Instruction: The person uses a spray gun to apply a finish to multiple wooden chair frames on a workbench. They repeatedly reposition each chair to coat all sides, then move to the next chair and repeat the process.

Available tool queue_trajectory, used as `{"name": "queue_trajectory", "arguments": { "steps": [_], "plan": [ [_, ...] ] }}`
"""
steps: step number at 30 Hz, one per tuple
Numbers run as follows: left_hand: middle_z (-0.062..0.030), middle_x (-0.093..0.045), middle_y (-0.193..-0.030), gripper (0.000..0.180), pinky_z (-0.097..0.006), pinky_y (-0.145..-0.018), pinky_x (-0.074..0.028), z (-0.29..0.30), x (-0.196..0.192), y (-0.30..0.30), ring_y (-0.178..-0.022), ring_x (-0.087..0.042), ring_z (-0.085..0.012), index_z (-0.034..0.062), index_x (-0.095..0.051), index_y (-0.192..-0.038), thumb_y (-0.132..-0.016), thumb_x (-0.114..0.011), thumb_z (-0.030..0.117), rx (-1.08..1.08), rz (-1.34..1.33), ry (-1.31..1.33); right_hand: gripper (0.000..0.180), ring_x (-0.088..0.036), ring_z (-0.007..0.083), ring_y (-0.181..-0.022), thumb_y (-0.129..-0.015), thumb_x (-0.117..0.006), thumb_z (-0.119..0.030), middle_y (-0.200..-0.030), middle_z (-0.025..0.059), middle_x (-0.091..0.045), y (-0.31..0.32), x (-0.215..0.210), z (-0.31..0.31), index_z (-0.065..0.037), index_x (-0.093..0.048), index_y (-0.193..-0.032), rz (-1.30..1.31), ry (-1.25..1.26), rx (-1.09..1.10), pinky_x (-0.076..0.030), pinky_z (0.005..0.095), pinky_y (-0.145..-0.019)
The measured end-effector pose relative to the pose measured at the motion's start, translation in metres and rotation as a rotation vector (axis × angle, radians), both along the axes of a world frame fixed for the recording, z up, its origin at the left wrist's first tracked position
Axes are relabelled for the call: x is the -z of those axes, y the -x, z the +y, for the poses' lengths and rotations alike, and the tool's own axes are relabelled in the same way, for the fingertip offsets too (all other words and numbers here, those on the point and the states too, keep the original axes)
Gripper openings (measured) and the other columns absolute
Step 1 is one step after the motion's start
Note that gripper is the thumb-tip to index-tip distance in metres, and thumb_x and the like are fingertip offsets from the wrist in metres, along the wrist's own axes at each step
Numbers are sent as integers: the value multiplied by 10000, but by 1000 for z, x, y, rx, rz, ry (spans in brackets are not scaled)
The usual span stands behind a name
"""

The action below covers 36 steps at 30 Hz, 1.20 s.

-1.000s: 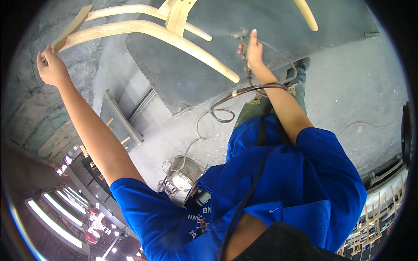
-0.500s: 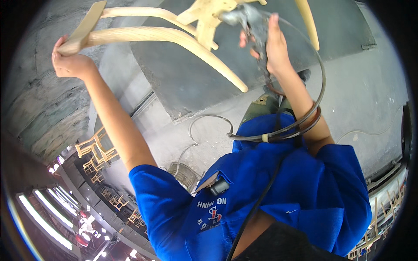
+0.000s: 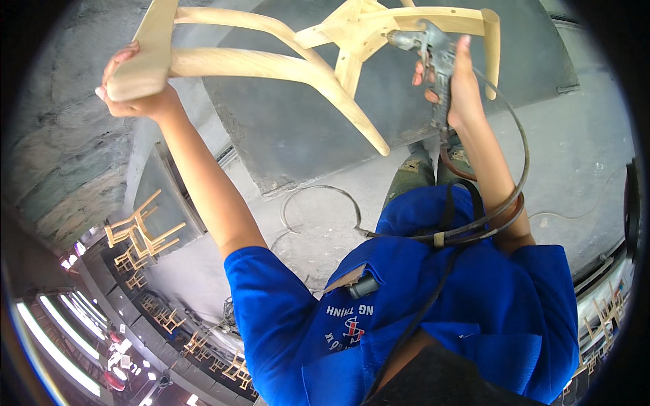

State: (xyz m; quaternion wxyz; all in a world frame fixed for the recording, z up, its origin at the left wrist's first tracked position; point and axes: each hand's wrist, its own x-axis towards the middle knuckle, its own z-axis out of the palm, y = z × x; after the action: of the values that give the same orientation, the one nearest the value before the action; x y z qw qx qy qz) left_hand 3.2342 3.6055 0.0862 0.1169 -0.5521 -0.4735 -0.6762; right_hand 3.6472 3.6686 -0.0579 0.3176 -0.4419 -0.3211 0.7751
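A pale wooden chair frame (image 3: 250,64) is held up in front of me, its curved legs and cross braces showing. My left hand (image 3: 135,88) is closed round the broad flat top rail (image 3: 152,51) at its left end. In my right hand (image 3: 464,91) is a metal spray gun (image 3: 440,61), gripped by its handle with the thumb up. The gun's nozzle points left, close to the joint in the middle of the frame. From the handle a hose (image 3: 525,152) loops down round my right forearm. Whether any spray leaves the nozzle I cannot tell.
Beneath the chair frame lies a dark grey flat panel (image 3: 271,135) on the pale floor. A stained wall (image 3: 61,135) rises at the left. Several wooden chair frames (image 3: 142,230) stand at the lower left, more at the lower right. The hose (image 3: 325,189) also curls across the floor.
The chair frame has turned and shifted a little to the right with my left hand. My right hand and the spray gun have moved right and slightly down.
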Motion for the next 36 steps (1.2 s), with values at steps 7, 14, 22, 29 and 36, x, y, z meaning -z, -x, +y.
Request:
{"name": "queue_trajectory", "arguments": {
  "steps": [7,14,22,29,36],
  "plan": [
    [-192,-674,-847,654,-467,-832,-614,35,-6,40,-861,-686,-312,-84,-668,-903,-1067,-268,406,-212,-11,-30,975,-672,148,-853,-929,-149,-849,-932,71,-677,-88,-9,-30,-43,-597,-1244,19,-234,-129,-442,232,-537],
    [-150,-660,-859,634,-410,-746,-601,14,8,3,-816,-662,-264,-58,-642,-878,-1079,-262,408,-426,11,-12,885,-551,70,-642,-983,-300,-766,-806,33,-596,-155,0,-54,30,-557,-1271,-120,-381,-213,-346,200,-458],
    [-152,-655,-918,564,-390,-736,-560,17,-3,-22,-820,-636,-239,-68,-628,-954,-1088,-293,365,-466,-72,25,952,-517,85,-595,-952,-268,-811,-797,61,-594,-189,10,4,45,-552,-1257,-155,-546,163,-342,211,-446],
    [-174,-661,-1030,537,-426,-861,-501,32,20,-120,-961,-627,-269,-54,-639,-1038,-1080,-388,419,-425,213,30,999,-586,104,-662,-910,-221,-865,-875,108,-637,-277,21,1,31,-567,-1185,-134,-284,91,-350,207,-415],
    [-166,-657,-1212,554,-488,-1030,-373,97,59,-279,-1139,-577,-344,7,-627,-1229,-1023,-484,501,-291,699,301,1044,-599,162,-758,-897,-231,-878,-867,87,-563,-337,-84,61,67,-504,-1245,170,-453,200,-344,178,-368]
  ]
}}
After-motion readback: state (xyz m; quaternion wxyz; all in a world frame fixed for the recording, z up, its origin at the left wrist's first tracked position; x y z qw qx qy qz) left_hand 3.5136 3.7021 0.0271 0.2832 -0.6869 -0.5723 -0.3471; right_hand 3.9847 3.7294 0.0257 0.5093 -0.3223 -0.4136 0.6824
